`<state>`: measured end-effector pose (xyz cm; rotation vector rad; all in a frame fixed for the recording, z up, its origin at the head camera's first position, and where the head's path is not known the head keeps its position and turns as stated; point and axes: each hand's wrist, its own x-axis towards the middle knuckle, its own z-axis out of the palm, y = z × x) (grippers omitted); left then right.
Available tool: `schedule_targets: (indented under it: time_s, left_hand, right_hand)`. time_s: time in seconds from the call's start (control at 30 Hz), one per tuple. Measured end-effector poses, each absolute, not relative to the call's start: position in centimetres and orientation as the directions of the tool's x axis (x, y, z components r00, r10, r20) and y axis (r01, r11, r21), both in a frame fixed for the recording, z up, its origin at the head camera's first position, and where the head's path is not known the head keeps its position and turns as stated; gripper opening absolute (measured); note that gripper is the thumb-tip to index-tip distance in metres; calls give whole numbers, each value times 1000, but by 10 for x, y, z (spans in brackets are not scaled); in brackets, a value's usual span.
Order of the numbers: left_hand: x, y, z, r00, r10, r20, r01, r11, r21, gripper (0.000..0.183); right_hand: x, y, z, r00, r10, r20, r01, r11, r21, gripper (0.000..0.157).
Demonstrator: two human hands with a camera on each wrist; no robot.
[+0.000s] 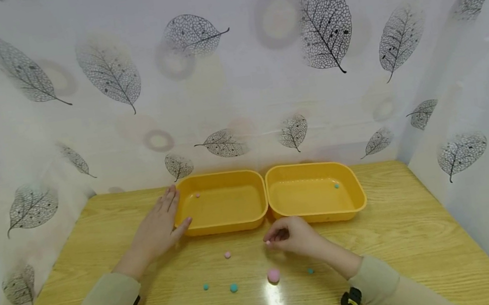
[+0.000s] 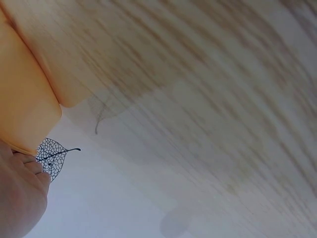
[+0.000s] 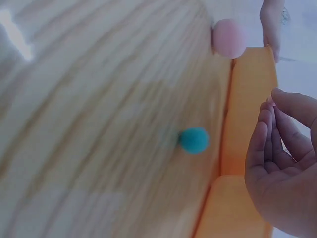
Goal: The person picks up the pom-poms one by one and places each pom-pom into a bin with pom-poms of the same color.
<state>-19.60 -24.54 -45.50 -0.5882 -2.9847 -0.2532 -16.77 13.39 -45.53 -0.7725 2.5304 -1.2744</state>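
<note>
My right hand pinches a tiny pink pom-pom between thumb and fingertips, just in front of where two yellow trays meet. In the right wrist view the pinched pom-pom is mostly hidden. My left hand rests with extended fingers along the left side of the left tray, its thumb over the near corner. Inside that tray lies a small pink pom-pom. The right tray contains a small teal pom-pom.
On the wooden table lie a large pink pom-pom, a small pink one, a teal one and smaller teal ones at left and right. A leaf-patterned curtain hangs behind the trays and along both sides.
</note>
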Motion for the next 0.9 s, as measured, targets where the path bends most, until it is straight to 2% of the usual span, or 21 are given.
schedule_targets:
  time_s: [0.23,0.9]
  left_hand:
    - [-198,-245,-456,-924,364,113,378,914,149,83]
    - [-200,-246,-456,-927,363,91,373,915,151,85]
  right_hand:
    - [-170,129,-440,-845,-531,64,-354,465,-811,10]
    - [-207,108,-410,-883,-466,47,-278,442,-853,18]
